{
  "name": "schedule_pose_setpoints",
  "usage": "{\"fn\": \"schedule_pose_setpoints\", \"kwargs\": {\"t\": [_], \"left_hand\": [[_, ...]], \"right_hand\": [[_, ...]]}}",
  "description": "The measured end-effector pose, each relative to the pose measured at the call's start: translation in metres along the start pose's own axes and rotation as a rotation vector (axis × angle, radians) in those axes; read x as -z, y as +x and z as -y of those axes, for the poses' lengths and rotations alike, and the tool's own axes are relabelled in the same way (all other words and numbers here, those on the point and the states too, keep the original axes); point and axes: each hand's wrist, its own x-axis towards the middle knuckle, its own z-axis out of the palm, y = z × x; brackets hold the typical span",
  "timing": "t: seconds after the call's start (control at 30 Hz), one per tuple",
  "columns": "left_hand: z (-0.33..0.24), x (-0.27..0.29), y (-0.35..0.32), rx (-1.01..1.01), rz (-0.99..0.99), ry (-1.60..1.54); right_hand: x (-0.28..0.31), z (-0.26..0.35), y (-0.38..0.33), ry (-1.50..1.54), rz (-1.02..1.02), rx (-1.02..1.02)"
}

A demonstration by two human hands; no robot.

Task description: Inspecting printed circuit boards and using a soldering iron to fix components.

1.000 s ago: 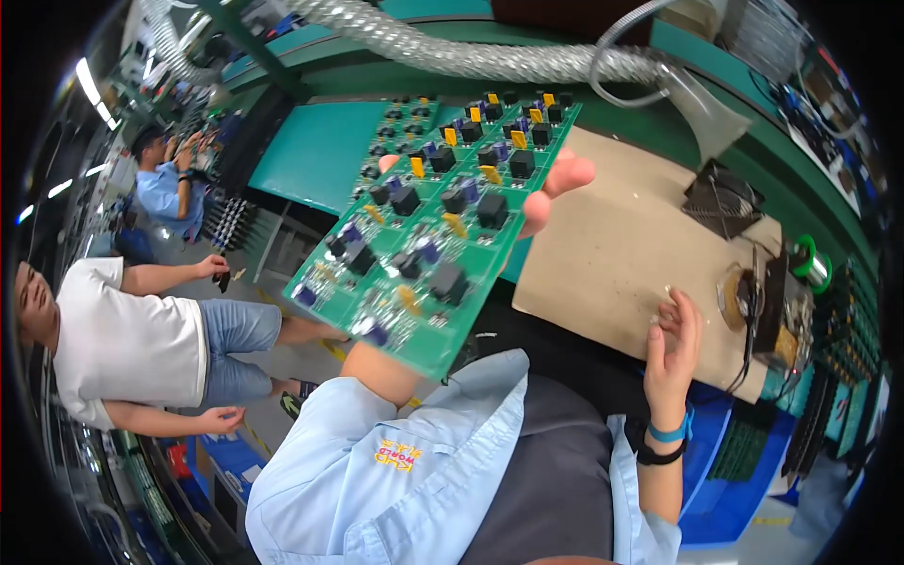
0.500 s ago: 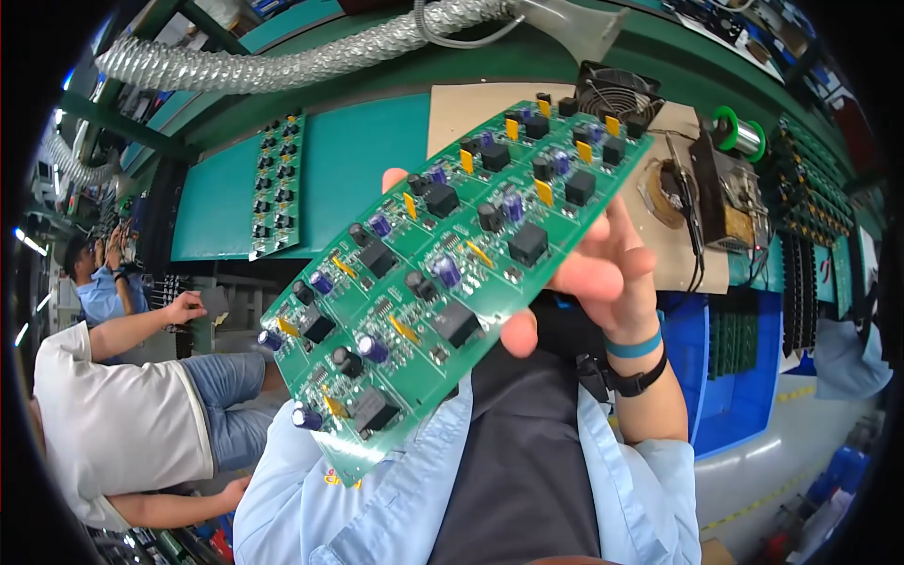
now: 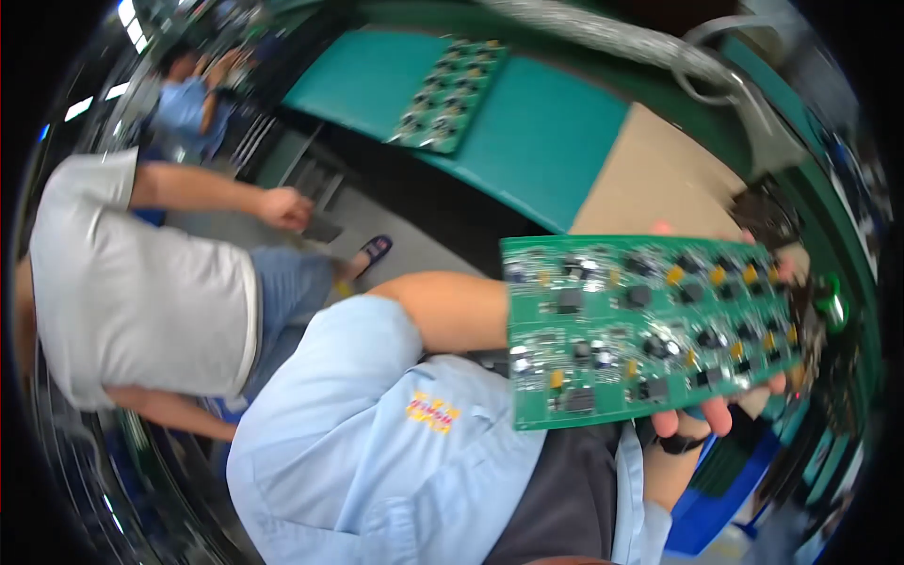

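A green circuit board panel (image 3: 612, 325), populated with black, yellow and purple components, is held up in front of me, its component side facing me. My left arm passes behind the panel. Most of my left hand (image 3: 663, 228) is hidden there, with only a fingertip showing over the upper edge. My right hand (image 3: 718, 416) grips the panel's lower edge from behind, fingers curled round it, a black watch on the wrist. Another populated circuit board panel (image 3: 450, 94) lies on the teal bench mat (image 3: 556, 122).
A brown sheet (image 3: 650, 174) covers the bench beside the mat. Behind it are a dark fan (image 3: 767, 207) and a silver duct hose (image 3: 603, 28). A blue bin (image 3: 702, 513) stands low at the right. A person in a white shirt (image 3: 141, 282) is at my left; another person in blue (image 3: 188, 108) sits farther off.
My view has swung left. The panel I hold has turned from a steep slant to nearly level and sits farther right in the picture. My left upper arm has come into view.
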Motion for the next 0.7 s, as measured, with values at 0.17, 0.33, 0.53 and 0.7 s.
{"fn": "schedule_pose_setpoints", "kwargs": {"t": [0.17,0.33,0.53,0.7], "left_hand": [[0.01,0.021,-0.017,-0.238,-0.051,0.102],[-0.002,0.065,-0.03,-0.201,-0.338,0.766],[-0.006,0.035,-0.043,-0.469,-0.307,1.217],[-0.005,0.045,-0.044,-0.413,-0.322,0.951]], "right_hand": [[0.002,-0.002,0.002,0.09,0.091,-0.013],[0.003,0.0,0.007,0.099,0.092,0.091],[0.002,-0.014,0.02,-0.452,-0.376,0.522],[-0.007,-0.032,0.007,-0.683,-0.335,0.558]]}}
